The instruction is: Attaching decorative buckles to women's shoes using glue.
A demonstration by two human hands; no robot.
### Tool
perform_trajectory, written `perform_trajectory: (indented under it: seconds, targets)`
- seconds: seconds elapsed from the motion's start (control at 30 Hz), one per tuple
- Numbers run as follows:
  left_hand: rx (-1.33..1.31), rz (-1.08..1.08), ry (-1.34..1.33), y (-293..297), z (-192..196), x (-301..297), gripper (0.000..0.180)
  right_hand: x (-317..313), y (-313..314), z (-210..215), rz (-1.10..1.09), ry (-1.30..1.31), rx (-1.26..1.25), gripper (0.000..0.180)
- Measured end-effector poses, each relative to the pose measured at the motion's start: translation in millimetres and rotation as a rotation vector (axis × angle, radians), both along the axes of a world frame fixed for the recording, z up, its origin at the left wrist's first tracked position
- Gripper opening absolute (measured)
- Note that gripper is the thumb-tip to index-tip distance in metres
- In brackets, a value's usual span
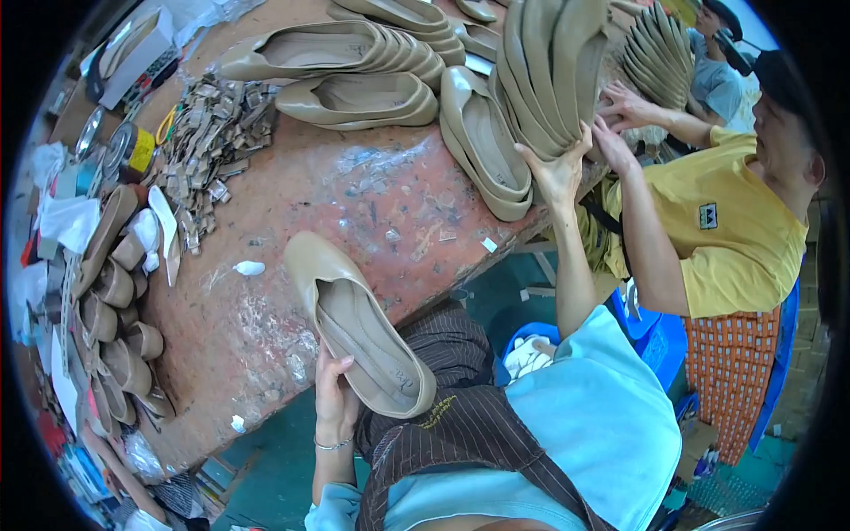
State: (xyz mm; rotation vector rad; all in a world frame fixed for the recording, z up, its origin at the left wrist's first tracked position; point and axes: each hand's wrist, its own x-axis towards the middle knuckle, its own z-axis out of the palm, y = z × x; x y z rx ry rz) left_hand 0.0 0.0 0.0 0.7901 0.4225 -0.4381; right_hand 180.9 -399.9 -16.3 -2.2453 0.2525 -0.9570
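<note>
The left hand [334,396] grips a beige flat shoe [359,327] at the bench [354,190] edge; the right hand [558,168], fingers spread, steadies an upright shoe stack [544,66]. Sorting seems underway; adding this shoe likely calls for a lift across.

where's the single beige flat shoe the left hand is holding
In the head view, the beige flat shoe lies at the near edge of the worn reddish table, lower centre, its heel gripped by the left hand above the striped lap.
</note>
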Motion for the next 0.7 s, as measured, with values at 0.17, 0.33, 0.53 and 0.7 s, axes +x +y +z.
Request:
perform_trajectory:
  seconds: [0.17,0.33,0.53,0.7]
  targets:
    - [0.077,0.141,-0.038,-0.9,11.1,-11.6,0.068,16.2,12.7,-7.5,-0.261,-0.002,-0.025,0.097]
    - [0.119,0.294,-0.112,20.7,0.1,-35.5,0.067,-9.7,2.5,4.4,-0.358,-0.028,-0.256,0.097]
    - [0.248,0.445,-0.138,55.2,3.1,-81.2,0.039,-49.6,-13.3,98.4,-0.281,-0.063,-0.445,0.083]
    - [0.381,0.650,-0.248,52.2,-2.4,-73.8,0.041,-80.7,60.9,170.7,-0.068,-0.245,-0.364,0.081]
